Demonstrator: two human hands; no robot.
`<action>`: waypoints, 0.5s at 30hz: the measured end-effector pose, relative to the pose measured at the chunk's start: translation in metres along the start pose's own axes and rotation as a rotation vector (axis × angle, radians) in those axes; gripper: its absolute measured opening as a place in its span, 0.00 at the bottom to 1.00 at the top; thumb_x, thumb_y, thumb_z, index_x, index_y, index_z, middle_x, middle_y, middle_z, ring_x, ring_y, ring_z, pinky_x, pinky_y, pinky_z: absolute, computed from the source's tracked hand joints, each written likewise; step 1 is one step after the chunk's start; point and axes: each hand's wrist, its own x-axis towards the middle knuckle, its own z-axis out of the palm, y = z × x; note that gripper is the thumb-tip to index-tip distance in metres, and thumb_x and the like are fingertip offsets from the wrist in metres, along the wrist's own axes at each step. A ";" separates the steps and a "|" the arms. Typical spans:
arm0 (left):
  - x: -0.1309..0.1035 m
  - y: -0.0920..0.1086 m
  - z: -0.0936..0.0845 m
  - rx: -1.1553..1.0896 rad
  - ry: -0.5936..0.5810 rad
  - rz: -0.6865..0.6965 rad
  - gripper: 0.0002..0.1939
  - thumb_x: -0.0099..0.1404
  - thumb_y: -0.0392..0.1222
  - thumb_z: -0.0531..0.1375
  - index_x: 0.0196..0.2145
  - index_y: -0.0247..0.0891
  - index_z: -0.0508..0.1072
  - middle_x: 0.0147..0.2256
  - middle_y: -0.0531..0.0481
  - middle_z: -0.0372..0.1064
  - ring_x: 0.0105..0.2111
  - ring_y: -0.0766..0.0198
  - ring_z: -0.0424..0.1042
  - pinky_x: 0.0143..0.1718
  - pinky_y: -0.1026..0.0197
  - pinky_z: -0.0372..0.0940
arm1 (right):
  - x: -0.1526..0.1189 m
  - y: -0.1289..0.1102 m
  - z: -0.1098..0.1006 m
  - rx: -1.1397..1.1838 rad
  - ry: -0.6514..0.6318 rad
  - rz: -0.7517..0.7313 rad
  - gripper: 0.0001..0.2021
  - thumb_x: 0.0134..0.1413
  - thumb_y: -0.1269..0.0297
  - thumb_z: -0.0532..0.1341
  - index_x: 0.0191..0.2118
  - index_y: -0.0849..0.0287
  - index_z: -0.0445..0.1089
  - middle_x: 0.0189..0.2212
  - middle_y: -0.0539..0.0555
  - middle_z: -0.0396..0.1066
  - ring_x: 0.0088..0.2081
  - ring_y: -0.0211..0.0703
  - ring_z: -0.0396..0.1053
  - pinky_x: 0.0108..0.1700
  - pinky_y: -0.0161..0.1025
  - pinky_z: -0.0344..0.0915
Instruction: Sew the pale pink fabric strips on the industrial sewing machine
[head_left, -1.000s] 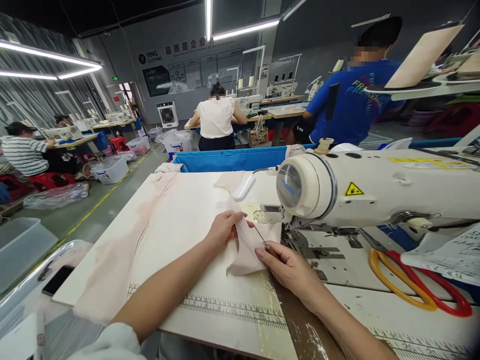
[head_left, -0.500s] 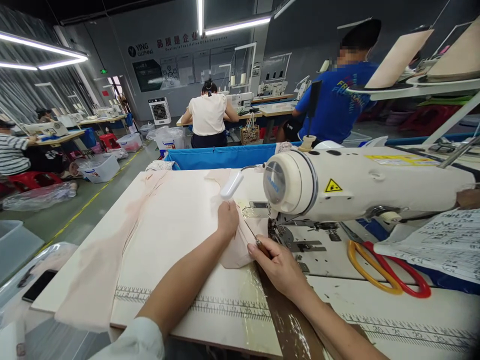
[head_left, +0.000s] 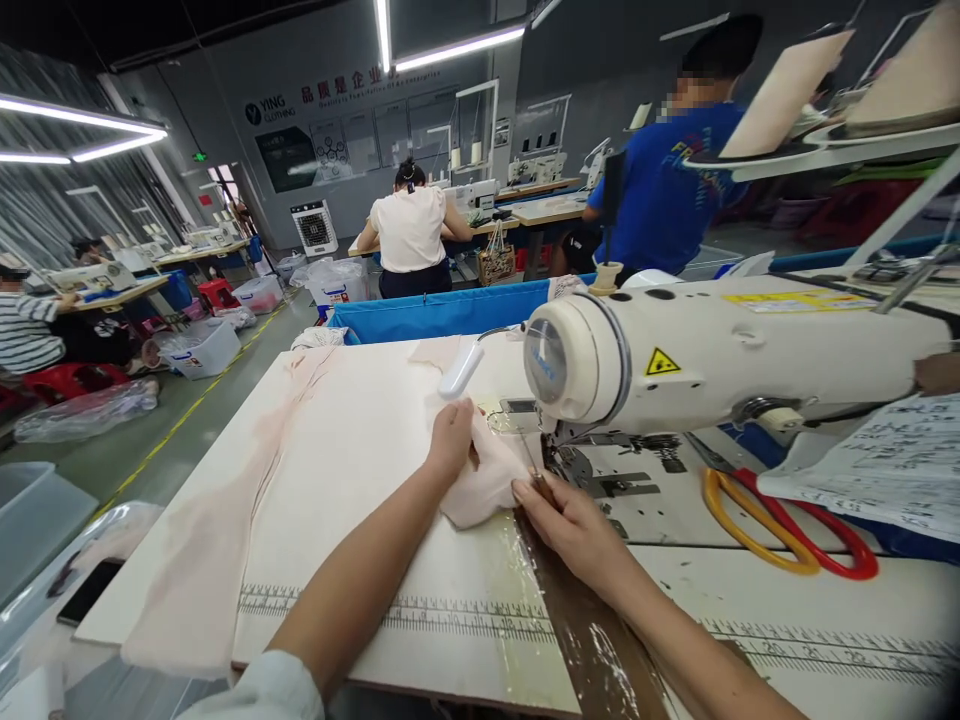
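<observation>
My left hand (head_left: 452, 440) is closed on the upper left edge of a small pale pink fabric piece (head_left: 491, 482), just left of the sewing machine's needle area. In my right hand (head_left: 574, 530) is an awl (head_left: 543, 487) with a brown handle, its thin metal spike pointing up and away. My right fingertips are by the fabric's right corner; whether they also pinch it I cannot tell. The fabric is bunched and partly raised from the table. Right beside it stands the white sewing machine (head_left: 697, 350), its needle area partly hidden behind the machine head.
Longer pink fabric (head_left: 195, 570) lies along the table's left side. A white lamp-like piece (head_left: 461, 370) sits beyond my left hand. Scissors (head_left: 787, 525) with yellow and red handles and written paper (head_left: 877, 470) lie at right. Co-workers sit beyond a blue cloth bin (head_left: 450, 312).
My right hand has moved slightly right, and the awl's spike has swung away from my left hand. The fabric's right side has shifted toward the machine and bunched up.
</observation>
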 end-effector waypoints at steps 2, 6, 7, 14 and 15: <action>-0.004 0.007 -0.006 -0.072 -0.093 -0.026 0.16 0.65 0.51 0.50 0.33 0.36 0.69 0.22 0.49 0.68 0.26 0.59 0.71 0.31 0.59 0.65 | 0.002 0.006 -0.001 0.013 0.033 0.022 0.18 0.65 0.49 0.48 0.34 0.57 0.64 0.29 0.52 0.69 0.33 0.46 0.68 0.36 0.38 0.65; -0.006 0.019 -0.019 -0.170 -0.215 -0.049 0.21 0.64 0.52 0.50 0.46 0.34 0.67 0.28 0.44 0.75 0.27 0.58 0.75 0.30 0.60 0.67 | 0.004 0.008 -0.001 0.020 0.035 0.034 0.18 0.63 0.48 0.51 0.40 0.58 0.67 0.33 0.53 0.72 0.39 0.49 0.70 0.42 0.40 0.66; -0.006 0.020 -0.020 -0.190 -0.225 -0.055 0.22 0.64 0.52 0.50 0.48 0.34 0.66 0.29 0.44 0.76 0.26 0.59 0.75 0.30 0.60 0.68 | 0.005 0.008 0.000 0.017 0.036 0.036 0.18 0.63 0.49 0.51 0.41 0.58 0.68 0.33 0.53 0.72 0.39 0.50 0.70 0.43 0.40 0.66; -0.003 0.019 -0.016 -0.255 -0.206 -0.123 0.25 0.68 0.52 0.52 0.56 0.34 0.63 0.32 0.45 0.75 0.27 0.60 0.75 0.31 0.59 0.69 | 0.006 0.007 -0.004 -0.019 0.077 0.027 0.20 0.61 0.48 0.50 0.43 0.58 0.71 0.36 0.55 0.75 0.39 0.50 0.73 0.40 0.40 0.69; -0.006 0.022 -0.024 -0.263 -0.178 -0.132 0.23 0.69 0.52 0.53 0.55 0.35 0.64 0.36 0.44 0.74 0.31 0.60 0.75 0.34 0.57 0.70 | 0.005 0.005 -0.003 -0.023 0.080 0.009 0.21 0.61 0.47 0.51 0.42 0.58 0.71 0.36 0.56 0.75 0.39 0.51 0.73 0.40 0.40 0.70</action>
